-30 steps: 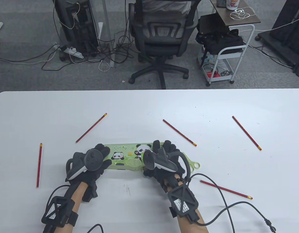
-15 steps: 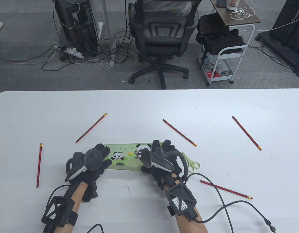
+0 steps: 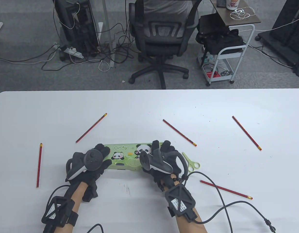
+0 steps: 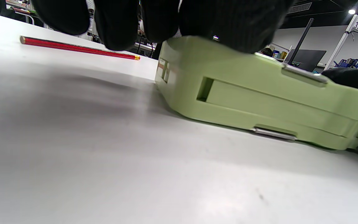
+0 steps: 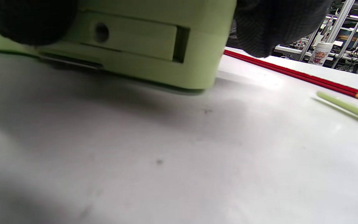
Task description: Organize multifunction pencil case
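We see our right hand [image 3: 161,155] has slid slightly leftward over the right end of the flat green panda-printed plastic pencil case [image 3: 126,156] at lower centre of the white table [image 3: 149,106], uncovering the pale green scissors [image 3: 191,161], while our left hand [image 3: 91,162] stays gripping the left end.

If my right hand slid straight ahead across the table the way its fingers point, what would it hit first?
The right hand already rests on the green pencil case, so it would push that first. Beyond the case, the nearest thing looks like the red pencil lying diagonally ahead, though depth is hard to judge.
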Available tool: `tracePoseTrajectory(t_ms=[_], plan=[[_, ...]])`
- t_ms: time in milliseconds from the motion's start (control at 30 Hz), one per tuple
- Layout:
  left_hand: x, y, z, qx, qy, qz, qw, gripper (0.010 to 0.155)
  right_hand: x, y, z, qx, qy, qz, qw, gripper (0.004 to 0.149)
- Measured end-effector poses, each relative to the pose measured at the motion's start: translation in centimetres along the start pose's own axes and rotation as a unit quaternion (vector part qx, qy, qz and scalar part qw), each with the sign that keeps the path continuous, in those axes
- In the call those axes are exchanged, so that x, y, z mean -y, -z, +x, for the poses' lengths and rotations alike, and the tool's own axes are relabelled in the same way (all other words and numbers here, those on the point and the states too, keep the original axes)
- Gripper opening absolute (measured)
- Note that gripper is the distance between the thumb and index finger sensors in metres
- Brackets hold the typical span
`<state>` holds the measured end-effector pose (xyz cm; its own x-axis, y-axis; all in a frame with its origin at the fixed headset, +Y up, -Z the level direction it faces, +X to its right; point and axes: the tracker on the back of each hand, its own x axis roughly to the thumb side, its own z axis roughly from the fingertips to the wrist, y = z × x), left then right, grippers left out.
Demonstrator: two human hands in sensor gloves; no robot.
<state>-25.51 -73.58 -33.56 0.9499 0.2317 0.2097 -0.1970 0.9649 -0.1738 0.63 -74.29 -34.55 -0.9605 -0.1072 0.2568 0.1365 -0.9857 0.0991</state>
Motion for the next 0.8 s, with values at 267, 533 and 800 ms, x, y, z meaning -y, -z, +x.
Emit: tracePoseTrajectory(t_ms=[267, 533, 800], plan=[[0.0, 0.1, 0.4, 0.004, 0.0, -0.009, 1.0, 0.061, 0.6, -0.4, -2.5, 0.024, 0.084, -0.013, 0.996, 0.098], [0.0, 0.2, 0.3, 0.005, -0.016, -0.015, 1.0, 0.061, 0.5, -0.7, -5.5, 0.048, 0.191, -0.012, 0.98, 0.081], [-0.5, 0.3, 0.9, -0.011, -0.015, -0.034, 0.999, 0.061, 0.5, -0.8, -5.7, 0.045, 0.206, -0.011, 0.978, 0.079]])
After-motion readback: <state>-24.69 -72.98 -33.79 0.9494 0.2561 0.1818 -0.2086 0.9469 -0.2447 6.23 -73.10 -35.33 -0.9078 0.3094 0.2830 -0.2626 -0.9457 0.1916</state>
